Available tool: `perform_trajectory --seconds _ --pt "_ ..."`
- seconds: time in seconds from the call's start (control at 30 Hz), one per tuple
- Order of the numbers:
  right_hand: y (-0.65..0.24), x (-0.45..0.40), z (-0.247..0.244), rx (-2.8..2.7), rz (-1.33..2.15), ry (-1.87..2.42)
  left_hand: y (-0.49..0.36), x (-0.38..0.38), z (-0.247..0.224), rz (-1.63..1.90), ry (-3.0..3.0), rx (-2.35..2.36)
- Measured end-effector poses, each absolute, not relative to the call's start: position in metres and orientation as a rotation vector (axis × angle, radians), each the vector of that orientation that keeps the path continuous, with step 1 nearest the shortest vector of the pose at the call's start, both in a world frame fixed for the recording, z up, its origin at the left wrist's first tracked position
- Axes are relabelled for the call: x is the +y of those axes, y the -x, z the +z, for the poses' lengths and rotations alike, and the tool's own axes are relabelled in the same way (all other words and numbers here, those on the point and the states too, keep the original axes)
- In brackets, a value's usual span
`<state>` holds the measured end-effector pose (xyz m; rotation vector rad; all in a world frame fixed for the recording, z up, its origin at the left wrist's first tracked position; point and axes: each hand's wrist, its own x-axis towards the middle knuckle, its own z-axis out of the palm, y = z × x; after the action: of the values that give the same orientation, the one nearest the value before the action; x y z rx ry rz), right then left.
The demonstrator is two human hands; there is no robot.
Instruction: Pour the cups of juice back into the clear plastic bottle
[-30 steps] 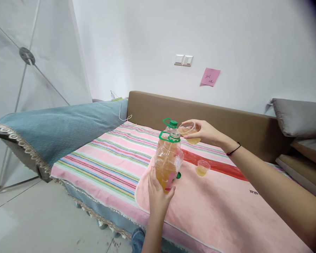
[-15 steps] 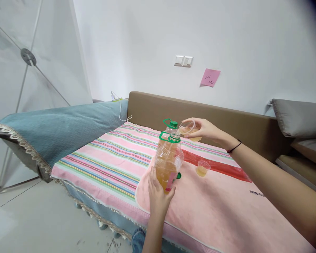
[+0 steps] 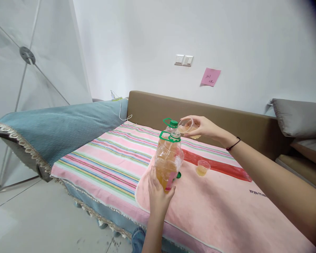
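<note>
My left hand (image 3: 160, 193) is wrapped round the lower part of a clear plastic bottle (image 3: 166, 160) with a green ring handle, part full of yellowish liquid. Its mouth is uncapped. In my right hand (image 3: 202, 127) a clear plastic cup (image 3: 185, 125) is tilted toward the bottle's mouth, with pale yellow liquid in it. Behind the held bottle stands a second bottle (image 3: 171, 128), its green cap on, mostly hidden. A small clear cup (image 3: 203, 168) with some yellow liquid sits upright to the right. A green cap (image 3: 178, 175) lies just beside the held bottle.
Underneath is a pink blanket (image 3: 205, 207) with a red band, spread over a striped sheet (image 3: 107, 154). A brown backrest (image 3: 226, 117) runs along the wall. Blue fabric (image 3: 68, 123) covers the left armrest. Grey cushions (image 3: 302, 117) are stacked at the right.
My right hand and its cup have moved slightly up, and the cup is tipped further at the bottle's mouth. My left hand and the bottle stay in place.
</note>
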<state>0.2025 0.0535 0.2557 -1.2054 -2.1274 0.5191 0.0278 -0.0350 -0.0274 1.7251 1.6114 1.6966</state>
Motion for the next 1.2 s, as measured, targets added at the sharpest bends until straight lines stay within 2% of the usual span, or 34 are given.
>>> perform_trajectory --seconds 0.43,1.2 --pt "-0.202 0.06 0.256 -2.158 0.602 1.169 -0.028 -0.033 -0.032 1.706 -1.753 1.608" --pt "-0.186 0.051 0.273 -2.363 0.291 1.226 -0.027 -0.034 -0.029 1.693 -1.735 1.577"
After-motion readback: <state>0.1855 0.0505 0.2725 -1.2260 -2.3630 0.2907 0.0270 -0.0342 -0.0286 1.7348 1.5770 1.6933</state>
